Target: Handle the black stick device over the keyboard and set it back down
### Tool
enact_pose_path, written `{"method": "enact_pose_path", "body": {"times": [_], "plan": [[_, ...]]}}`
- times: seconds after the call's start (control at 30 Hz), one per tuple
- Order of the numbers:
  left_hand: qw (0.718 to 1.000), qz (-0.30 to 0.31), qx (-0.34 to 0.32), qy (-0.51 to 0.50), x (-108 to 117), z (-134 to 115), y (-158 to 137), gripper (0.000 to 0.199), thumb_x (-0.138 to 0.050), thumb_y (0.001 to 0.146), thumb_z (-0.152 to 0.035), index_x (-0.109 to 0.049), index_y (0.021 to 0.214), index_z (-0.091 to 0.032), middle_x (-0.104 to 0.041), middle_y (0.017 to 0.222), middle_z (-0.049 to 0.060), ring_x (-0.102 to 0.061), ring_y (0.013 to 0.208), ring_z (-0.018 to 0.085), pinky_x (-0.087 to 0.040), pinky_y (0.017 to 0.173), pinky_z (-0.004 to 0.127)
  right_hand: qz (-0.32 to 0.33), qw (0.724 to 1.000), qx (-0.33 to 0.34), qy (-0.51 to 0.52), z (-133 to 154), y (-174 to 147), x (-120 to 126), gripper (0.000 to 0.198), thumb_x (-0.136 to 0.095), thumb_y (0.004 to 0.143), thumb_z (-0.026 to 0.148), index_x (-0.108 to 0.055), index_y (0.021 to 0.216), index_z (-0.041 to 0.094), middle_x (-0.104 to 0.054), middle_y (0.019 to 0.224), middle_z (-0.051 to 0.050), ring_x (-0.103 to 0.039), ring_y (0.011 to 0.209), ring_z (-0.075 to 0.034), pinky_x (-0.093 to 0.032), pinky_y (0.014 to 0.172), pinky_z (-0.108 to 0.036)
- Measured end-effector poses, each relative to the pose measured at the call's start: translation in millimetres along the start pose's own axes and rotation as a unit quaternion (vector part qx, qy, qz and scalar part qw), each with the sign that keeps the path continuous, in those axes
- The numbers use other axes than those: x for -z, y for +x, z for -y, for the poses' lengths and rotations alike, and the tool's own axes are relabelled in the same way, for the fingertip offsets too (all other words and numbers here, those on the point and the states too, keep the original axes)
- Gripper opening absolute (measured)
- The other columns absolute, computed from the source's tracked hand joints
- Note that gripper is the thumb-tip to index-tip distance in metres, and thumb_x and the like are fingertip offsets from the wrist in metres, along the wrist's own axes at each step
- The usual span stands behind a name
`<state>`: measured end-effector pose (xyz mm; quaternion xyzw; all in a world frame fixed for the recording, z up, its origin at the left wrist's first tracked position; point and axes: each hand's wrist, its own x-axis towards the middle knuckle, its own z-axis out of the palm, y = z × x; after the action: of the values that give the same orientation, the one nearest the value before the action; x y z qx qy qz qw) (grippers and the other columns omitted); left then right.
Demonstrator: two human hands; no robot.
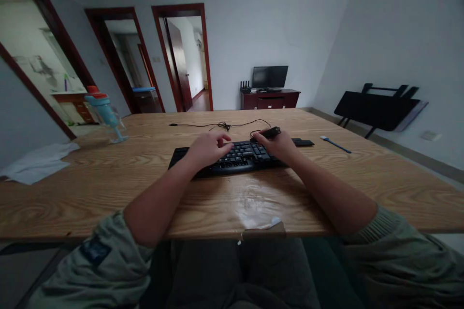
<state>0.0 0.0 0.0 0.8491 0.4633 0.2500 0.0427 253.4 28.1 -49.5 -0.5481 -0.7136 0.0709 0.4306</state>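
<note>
A black keyboard (237,157) lies on the wooden table in front of me, its right part partly hidden by my right hand. My left hand (208,148) is over the keyboard's left half, thumb and forefinger apart with nothing between them; whether it touches the keys I cannot tell. Closed around a short black-handled tool (271,132), my right hand (279,145) is above the right side of the keys. The tool's working end is down by the keyboard's back edge, too dark to make out.
A black cable (224,126) runs behind the keyboard. To the right are a flat black piece (303,142) and a thin blue stick (336,144) with a white end. A blue-topped bottle (108,116) and white paper (39,160) are on the left. The wooden table's (119,193) front edge is worn.
</note>
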Motion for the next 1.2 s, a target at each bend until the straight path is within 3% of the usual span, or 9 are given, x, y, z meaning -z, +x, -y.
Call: {"method": "enact_pose_path", "body": {"times": [0.13,0.23,0.4,0.6,0.77,1.0,1.2], "plan": [[0.993,0.056,-0.08,0.062,-51,-13,26,0.028,-0.059,0.088,-0.043,-0.078,0.099,-0.024,-0.073,0.087,0.005,-0.065,0.082,0.022,-0.048,0.072,0.031,0.005,1.0,-0.009,0.0,3,-2,-1,0.037,-0.061,0.087,0.054,-0.077,0.095,0.021,-0.074,0.076,-0.008,-0.069,0.072,-0.026,-0.049,0.06,-0.032],[0.994,0.044,-0.076,0.072,-66,-17,33,0.026,-0.057,0.09,-0.039,-0.076,0.099,-0.025,-0.074,0.092,0.006,-0.066,0.085,0.023,-0.048,0.072,0.031,-0.003,1.0,-0.011,0.006,6,-3,-1,0.035,-0.061,0.086,0.052,-0.077,0.094,0.021,-0.074,0.075,-0.007,-0.069,0.07,-0.025,-0.049,0.059,-0.032],[0.995,0.022,-0.065,0.072,-67,-6,35,0.024,-0.057,0.09,-0.037,-0.073,0.098,-0.022,-0.073,0.098,0.006,-0.065,0.087,0.022,-0.048,0.073,0.03,-0.002,1.0,-0.011,0.028,9,-4,-1,0.035,-0.06,0.086,0.05,-0.076,0.093,0.02,-0.073,0.072,-0.007,-0.068,0.07,-0.024,-0.05,0.06,-0.031],[0.987,0.045,-0.119,0.098,-68,-1,33,0.026,-0.053,0.092,-0.03,-0.074,0.105,-0.022,-0.071,0.103,0.007,-0.065,0.089,0.021,-0.048,0.075,0.03,0.012,1.0,-0.021,0.019,9,-3,1,0.031,-0.061,0.086,0.046,-0.075,0.092,0.019,-0.072,0.071,-0.006,-0.067,0.07,-0.023,-0.049,0.064,-0.031],[0.98,0.048,-0.151,0.122,-70,1,32,0.029,-0.048,0.093,-0.032,-0.076,0.098,-0.023,-0.07,0.1,0.007,-0.065,0.085,0.022,-0.046,0.068,0.03,0.049,0.999,0.014,-0.011,14,-9,4,0.02,-0.06,0.085,0.036,-0.071,0.079,0.021,-0.072,0.077,-0.005,-0.067,0.075,-0.022,-0.049,0.071,-0.031],[0.97,0.051,-0.193,0.142,-75,-6,36,0.034,-0.046,0.094,-0.03,-0.078,0.09,-0.019,-0.071,0.097,0.009,-0.065,0.083,0.022,-0.045,0.067,0.031,0.078,0.996,-0.005,-0.047,15,-12,13,0.013,-0.065,0.08,0.034,-0.071,0.083,0.023,-0.073,0.082,-0.006,-0.067,0.079,-0.024,-0.051,0.074,-0.034],[0.967,0.029,-0.206,0.145,-82,-10,42,0.033,-0.047,0.093,-0.028,-0.077,0.084,-0.018,-0.071,0.094,0.009,-0.065,0.083,0.023,-0.042,0.064,0.033,0.121,0.992,-0.003,0.044,-3,-7,21,0.012,-0.068,0.073,0.031,-0.071,0.081,0.023,-0.071,0.078,-0.002,-0.064,0.076,-0.021,-0.048,0.072,-0.032]]}}
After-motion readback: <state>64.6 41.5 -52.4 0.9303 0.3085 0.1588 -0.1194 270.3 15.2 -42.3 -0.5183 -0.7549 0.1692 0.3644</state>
